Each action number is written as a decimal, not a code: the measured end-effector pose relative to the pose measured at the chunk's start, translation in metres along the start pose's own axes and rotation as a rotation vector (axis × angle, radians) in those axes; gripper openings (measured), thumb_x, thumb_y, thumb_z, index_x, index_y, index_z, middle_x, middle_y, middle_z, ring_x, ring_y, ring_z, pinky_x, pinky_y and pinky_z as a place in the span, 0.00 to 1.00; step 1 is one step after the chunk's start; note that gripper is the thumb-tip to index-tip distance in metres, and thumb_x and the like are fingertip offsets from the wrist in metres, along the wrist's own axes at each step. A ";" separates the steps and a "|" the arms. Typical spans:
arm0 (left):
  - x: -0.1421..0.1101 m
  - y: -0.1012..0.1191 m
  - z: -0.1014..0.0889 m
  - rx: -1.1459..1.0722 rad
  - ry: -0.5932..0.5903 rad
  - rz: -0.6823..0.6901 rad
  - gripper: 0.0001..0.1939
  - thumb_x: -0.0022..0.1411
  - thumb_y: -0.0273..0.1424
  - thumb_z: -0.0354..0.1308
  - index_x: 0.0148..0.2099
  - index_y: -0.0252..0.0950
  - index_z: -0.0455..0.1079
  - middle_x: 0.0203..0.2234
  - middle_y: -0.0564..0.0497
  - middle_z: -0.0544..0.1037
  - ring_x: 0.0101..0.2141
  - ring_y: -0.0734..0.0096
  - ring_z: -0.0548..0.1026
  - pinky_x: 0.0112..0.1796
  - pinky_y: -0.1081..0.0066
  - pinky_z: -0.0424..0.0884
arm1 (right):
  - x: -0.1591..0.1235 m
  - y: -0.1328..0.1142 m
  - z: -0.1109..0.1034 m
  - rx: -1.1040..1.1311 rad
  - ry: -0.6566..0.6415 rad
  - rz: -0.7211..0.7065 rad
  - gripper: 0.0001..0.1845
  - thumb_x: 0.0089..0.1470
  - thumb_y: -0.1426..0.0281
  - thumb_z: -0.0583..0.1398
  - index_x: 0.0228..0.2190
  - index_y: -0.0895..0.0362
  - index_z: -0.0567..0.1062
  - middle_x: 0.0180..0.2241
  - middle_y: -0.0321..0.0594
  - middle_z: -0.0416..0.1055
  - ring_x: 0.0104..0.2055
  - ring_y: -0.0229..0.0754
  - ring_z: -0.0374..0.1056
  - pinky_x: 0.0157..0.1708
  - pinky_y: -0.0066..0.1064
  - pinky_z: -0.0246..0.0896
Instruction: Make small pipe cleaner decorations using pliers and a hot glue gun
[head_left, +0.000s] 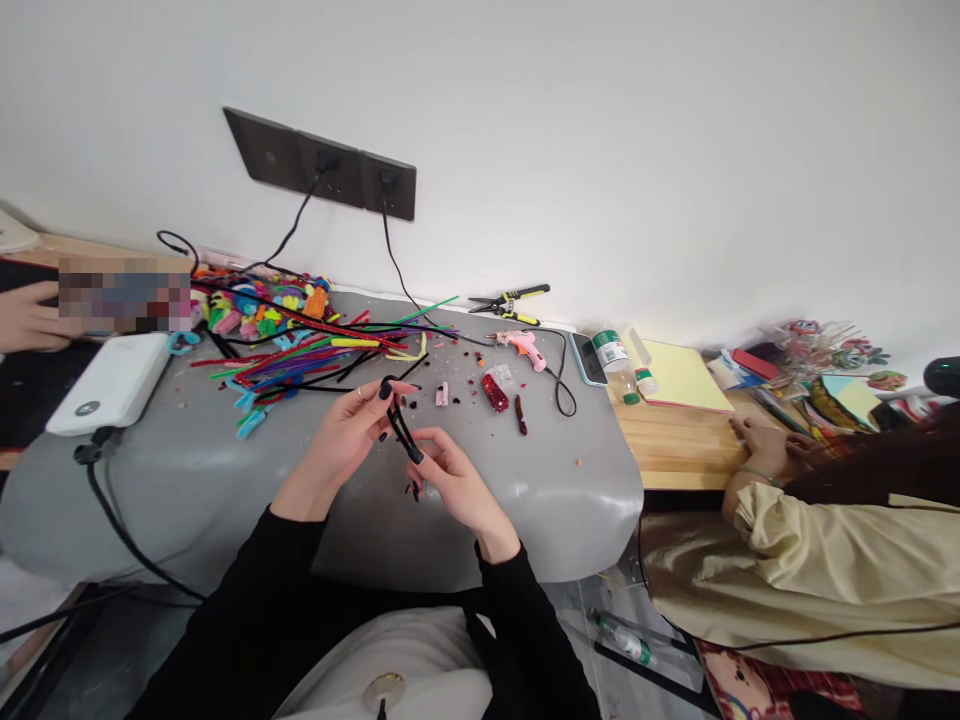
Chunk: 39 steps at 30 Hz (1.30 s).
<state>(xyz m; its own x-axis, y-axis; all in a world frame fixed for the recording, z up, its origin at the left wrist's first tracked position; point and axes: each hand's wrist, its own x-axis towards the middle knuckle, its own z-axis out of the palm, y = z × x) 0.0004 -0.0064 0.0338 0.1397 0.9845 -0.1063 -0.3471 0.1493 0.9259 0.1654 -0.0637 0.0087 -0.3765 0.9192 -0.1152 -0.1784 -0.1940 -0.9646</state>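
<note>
Between my hands, over the grey mat [457, 510], is a bent black pipe cleaner [403, 428]. My left hand [358, 425] pinches its upper end, with a ring on one finger. At its lower end, the fingertips of my right hand [450, 475] are closed on it. Beyond my hands lies a pile of coloured pipe cleaners [315, 355]. A red glittery piece [495, 392], a dark brown strip [520, 414] and a small pink piece [442, 394] rest to the right, among dark crumbs. Farther back sits a pink glue gun [525, 348].
Yellow-handled pliers [514, 300] lie near the wall. On the left is a white power bank [112, 385] with a cable. A phone [589, 358], a plastic bottle [616, 365] and yellow paper [679, 375] are at right. Beside me sits a person in a beige sleeve [810, 545].
</note>
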 end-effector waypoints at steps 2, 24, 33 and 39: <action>0.002 -0.001 -0.003 0.007 0.044 0.050 0.23 0.50 0.50 0.74 0.38 0.36 0.83 0.28 0.49 0.75 0.30 0.70 0.71 0.29 0.72 0.69 | -0.001 0.002 -0.002 -0.039 0.062 -0.040 0.23 0.58 0.52 0.64 0.49 0.51 0.69 0.26 0.27 0.63 0.26 0.34 0.63 0.29 0.27 0.64; 0.006 -0.001 -0.004 0.019 0.278 0.320 0.22 0.55 0.53 0.70 0.34 0.38 0.79 0.32 0.49 0.79 0.35 0.66 0.75 0.35 0.71 0.72 | -0.010 0.003 0.007 -0.458 0.433 -0.425 0.17 0.64 0.68 0.60 0.54 0.51 0.75 0.35 0.37 0.81 0.34 0.40 0.79 0.35 0.28 0.74; -0.004 -0.008 -0.002 0.239 0.182 0.336 0.20 0.58 0.49 0.69 0.43 0.37 0.82 0.40 0.47 0.81 0.36 0.65 0.76 0.38 0.67 0.75 | -0.012 0.002 0.009 -0.435 0.452 -0.362 0.17 0.63 0.69 0.61 0.53 0.51 0.75 0.33 0.36 0.83 0.34 0.41 0.81 0.35 0.29 0.75; -0.010 -0.011 0.002 0.413 0.057 0.509 0.23 0.67 0.43 0.62 0.61 0.43 0.74 0.53 0.44 0.73 0.46 0.62 0.77 0.44 0.67 0.79 | -0.011 0.001 0.011 -0.395 0.412 -0.319 0.19 0.62 0.70 0.61 0.54 0.51 0.74 0.31 0.34 0.82 0.34 0.41 0.81 0.38 0.31 0.75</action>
<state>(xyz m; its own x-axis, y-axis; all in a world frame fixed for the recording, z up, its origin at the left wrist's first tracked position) 0.0044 -0.0179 0.0251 -0.0009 0.9278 0.3730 0.0296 -0.3728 0.9274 0.1592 -0.0774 0.0112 0.0333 0.9820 0.1857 0.1537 0.1786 -0.9718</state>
